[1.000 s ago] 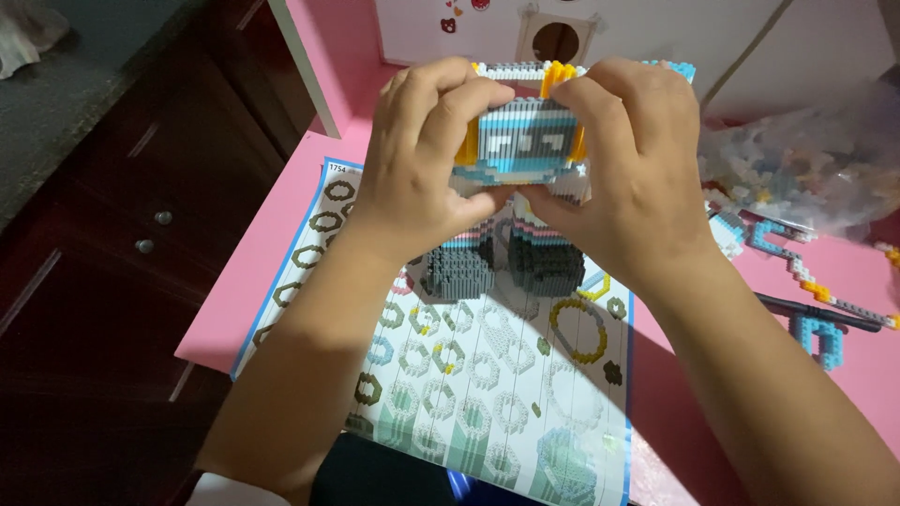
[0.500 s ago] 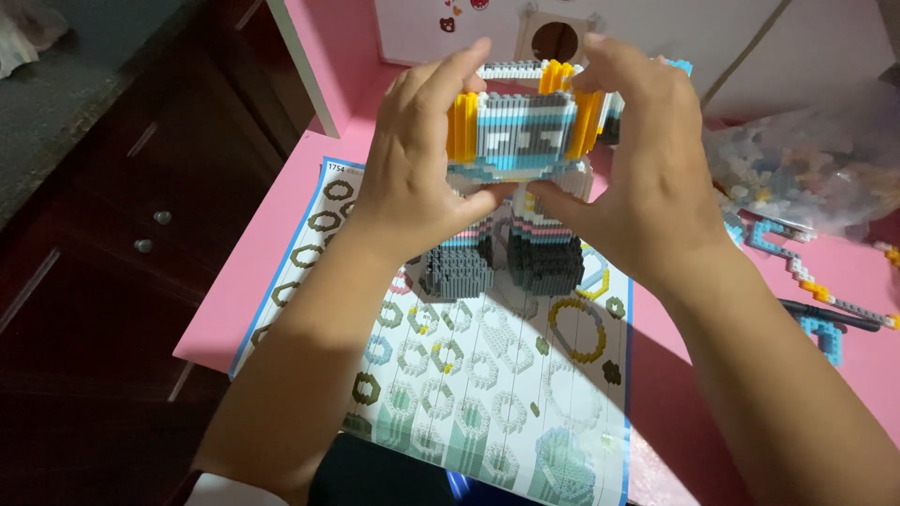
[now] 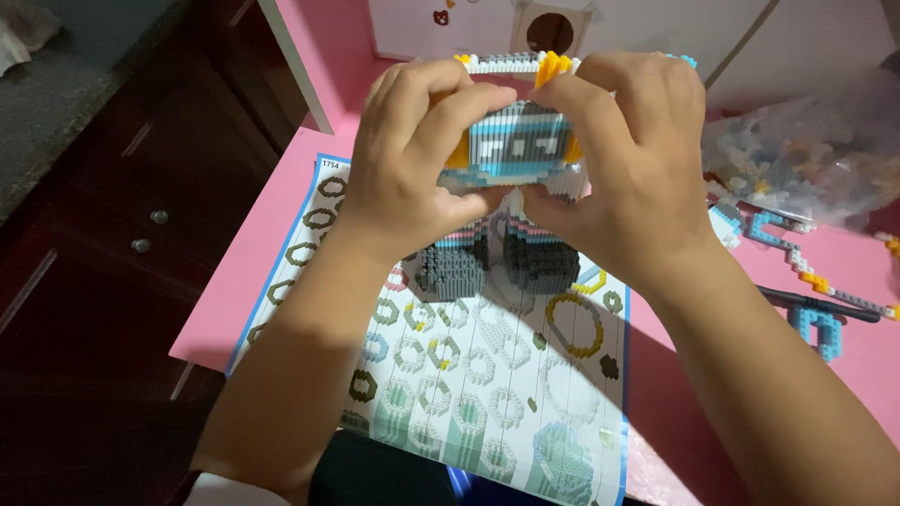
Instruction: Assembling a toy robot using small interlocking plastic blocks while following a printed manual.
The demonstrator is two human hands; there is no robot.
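Both hands hold a small-brick model up above the pink table. The model is blue, white and grey with yellow pieces at its sides and top. My left hand grips its left side, fingers curled over the front. My right hand clasps the right side and top, thumb pressed on the upper front. Two dark grey brick legs hang below the hands, just above a printed instruction sheet. The hands hide much of the model.
A clear bag of loose bricks lies at the right. Beside it are blue brick chains and a dark tool. A white box with a round hole stands behind. Dark cabinets fall away at the left.
The model has been turned slightly in the hands and brought a little lower. My fingers have closed further over its front; half a second ago the yellow side strips showed more.
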